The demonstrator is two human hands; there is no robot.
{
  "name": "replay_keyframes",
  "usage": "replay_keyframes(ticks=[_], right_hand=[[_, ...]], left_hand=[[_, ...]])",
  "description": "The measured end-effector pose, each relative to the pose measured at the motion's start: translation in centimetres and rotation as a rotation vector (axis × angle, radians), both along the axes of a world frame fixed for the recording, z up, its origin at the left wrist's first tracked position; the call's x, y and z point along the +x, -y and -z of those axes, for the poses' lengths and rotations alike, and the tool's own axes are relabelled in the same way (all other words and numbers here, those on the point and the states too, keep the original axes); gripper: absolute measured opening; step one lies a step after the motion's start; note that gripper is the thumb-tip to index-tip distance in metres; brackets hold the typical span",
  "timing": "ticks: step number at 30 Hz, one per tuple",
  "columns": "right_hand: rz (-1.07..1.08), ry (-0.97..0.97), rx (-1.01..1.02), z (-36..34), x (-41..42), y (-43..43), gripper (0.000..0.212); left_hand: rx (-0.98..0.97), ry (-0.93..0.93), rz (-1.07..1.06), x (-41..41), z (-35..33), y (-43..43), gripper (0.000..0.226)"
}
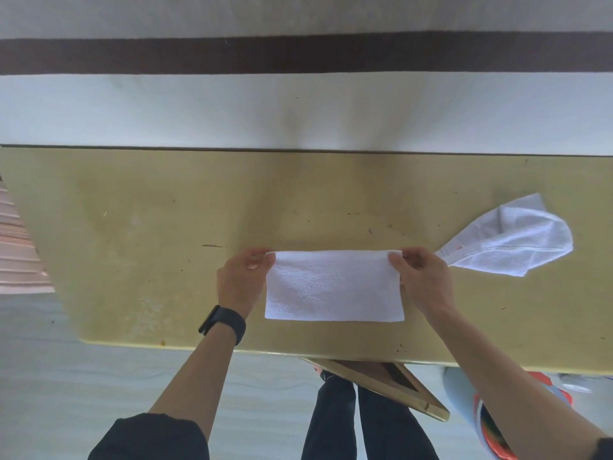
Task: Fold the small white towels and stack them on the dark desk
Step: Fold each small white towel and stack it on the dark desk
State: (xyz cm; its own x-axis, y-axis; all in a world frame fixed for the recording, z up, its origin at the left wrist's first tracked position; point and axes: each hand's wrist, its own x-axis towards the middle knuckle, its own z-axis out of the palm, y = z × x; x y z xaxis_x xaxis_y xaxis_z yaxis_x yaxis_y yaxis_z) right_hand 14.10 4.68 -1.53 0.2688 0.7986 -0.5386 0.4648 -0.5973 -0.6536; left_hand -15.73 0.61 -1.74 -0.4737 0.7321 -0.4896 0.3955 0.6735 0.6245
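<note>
Head view, looking down. On the desk, olive-yellow and scuffed, two white towels; nearer the front edge, about mid-desk, the folded towel, flat, a wide clean rectangle with straight edges and nubby pile; pinched at its far left corner by the left hand, thumb pressed against curled fingers; pinched at its far right corner by the right hand, thumb on top, fingers bent close; cannot tell whether the far edge is lifted off the surface. Just beside the right hand, further right, the loose towel; unfolded, bunched into a lopsided cone; small red tag near its left tip. Black wristband on the left wrist; wooden frame below the desk's front edge.
</note>
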Motion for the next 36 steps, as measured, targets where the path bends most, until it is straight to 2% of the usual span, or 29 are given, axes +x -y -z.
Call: replay_keyframes(ticks=[9, 14, 21, 24, 26, 29, 32, 36], right_hand=[[-0.03, 0.096, 0.098, 0.0, -1.0, 0.8, 0.007], [-0.088, 0.201, 0.129, 0.5, -1.3, 0.9, 0.01], [-0.107, 0.216, 0.113, 0.6, -1.5, 0.9, 0.014], [-0.103, 0.204, 0.106, 0.3, -1.7, 1.1, 0.025], [-0.099, 0.251, 0.158, -0.4, -1.9, 1.7, 0.033], [-0.247, 0.31, 0.257, -1.8, -2.7, 4.1, 0.021], [-0.501, 0.366, 0.097, -2.2, -4.3, 7.2, 0.028], [-0.602, 0.591, 0.045, -1.7, -5.6, 7.5, 0.043]], left_hand=[[0.007, -0.052, -0.018, 0.6, 0.1, -0.1, 0.012], [0.019, -0.079, 0.022, 0.6, 0.2, 0.0, 0.011], [0.032, -0.1, 0.073, 0.5, 0.3, 0.3, 0.007], [0.034, -0.194, 0.171, 0.7, 0.2, 0.6, 0.02], [0.078, -0.333, 0.286, 1.0, 0.2, 1.0, 0.03], [0.295, -0.583, 0.58, 1.2, 0.9, 1.7, 0.026], [0.365, -0.617, 0.74, 1.0, 1.8, 2.0, 0.02], [0.318, -0.678, 0.756, 0.8, 1.6, 3.0, 0.02]])
